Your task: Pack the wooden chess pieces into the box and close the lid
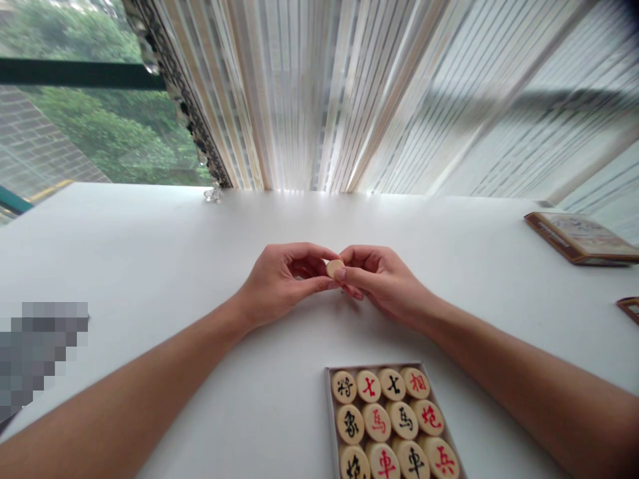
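Between my two hands is a pale round xiangqi piece (334, 269), held above the white table with its blank side toward me. My left hand (292, 276) grips its left edge with thumb and fingers. My right hand (382, 276) pinches it from the right, the thumb lying over the lower part of the piece. Nearer to me, a shallow box (329, 399) holds rows of xiangqi pieces (377, 422) with red and black characters facing up. The box's near end is cut off by the bottom of the view.
A brown-edged flat box or book (586, 238) lies at the right rear of the white table (150, 266), with part of another brown item (630, 309) at the right edge. Striped curtains (299, 100) hang along the far edge. A pixelated grey patch (34, 359) covers the left side.
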Tool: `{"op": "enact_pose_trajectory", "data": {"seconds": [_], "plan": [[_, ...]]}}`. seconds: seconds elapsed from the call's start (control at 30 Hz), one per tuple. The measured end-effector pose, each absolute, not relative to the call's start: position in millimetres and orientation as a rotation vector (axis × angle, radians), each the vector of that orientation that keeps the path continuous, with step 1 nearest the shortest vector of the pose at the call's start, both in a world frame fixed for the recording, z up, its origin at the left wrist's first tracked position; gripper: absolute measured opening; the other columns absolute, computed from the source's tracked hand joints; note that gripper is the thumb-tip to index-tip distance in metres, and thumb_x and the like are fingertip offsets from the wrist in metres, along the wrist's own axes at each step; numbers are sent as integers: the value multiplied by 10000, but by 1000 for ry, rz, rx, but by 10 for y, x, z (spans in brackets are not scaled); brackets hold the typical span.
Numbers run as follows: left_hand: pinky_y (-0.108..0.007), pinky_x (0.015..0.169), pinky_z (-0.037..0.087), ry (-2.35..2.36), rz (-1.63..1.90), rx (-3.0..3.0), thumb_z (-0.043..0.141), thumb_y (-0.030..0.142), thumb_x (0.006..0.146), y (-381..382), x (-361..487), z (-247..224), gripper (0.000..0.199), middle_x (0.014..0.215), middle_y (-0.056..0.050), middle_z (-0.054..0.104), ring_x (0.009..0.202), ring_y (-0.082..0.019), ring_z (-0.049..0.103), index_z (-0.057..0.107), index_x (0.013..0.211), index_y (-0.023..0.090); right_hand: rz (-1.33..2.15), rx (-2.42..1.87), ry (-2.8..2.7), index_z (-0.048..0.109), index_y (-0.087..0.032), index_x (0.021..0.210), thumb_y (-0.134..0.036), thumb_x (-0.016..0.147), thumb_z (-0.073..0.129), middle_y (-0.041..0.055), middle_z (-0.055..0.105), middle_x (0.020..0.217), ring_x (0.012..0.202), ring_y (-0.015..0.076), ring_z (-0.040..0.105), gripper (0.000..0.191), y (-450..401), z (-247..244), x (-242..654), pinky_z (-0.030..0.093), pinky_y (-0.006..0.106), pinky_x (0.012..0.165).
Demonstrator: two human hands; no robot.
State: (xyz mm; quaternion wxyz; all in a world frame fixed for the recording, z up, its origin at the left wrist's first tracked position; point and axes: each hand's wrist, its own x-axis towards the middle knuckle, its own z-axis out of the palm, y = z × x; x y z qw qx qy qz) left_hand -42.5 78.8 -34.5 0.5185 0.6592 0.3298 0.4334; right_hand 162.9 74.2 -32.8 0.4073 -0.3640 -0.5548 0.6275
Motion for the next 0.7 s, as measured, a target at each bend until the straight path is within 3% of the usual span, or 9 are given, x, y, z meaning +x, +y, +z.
{"op": "enact_pose_trajectory", "data": {"seconds": [0.37, 0.7], "plan": [[-242, 715, 617, 817, 1039, 1700, 935, 380, 809, 776, -436, -347, 371, 851, -71, 819, 753, -163, 761, 831, 1058, 126, 1549, -1014, -1433, 673, -161, 761, -514, 568, 1038, -62, 547, 618, 540, 77, 422, 543, 730, -312, 1602, 285, 234, 484], [-322, 806, 682, 731, 1015, 1535, 969, 336, 776, 792, -411, -324, 376, 897, -97, 845, 835, -238, 832, 790, 1029, 124, 1556, -889, -1412, 734, -161, 754, -581, 789, 913, -18, 627, 602, 531, 100, 502, 457, 744, -328, 1628, 374, 258, 529]]}}
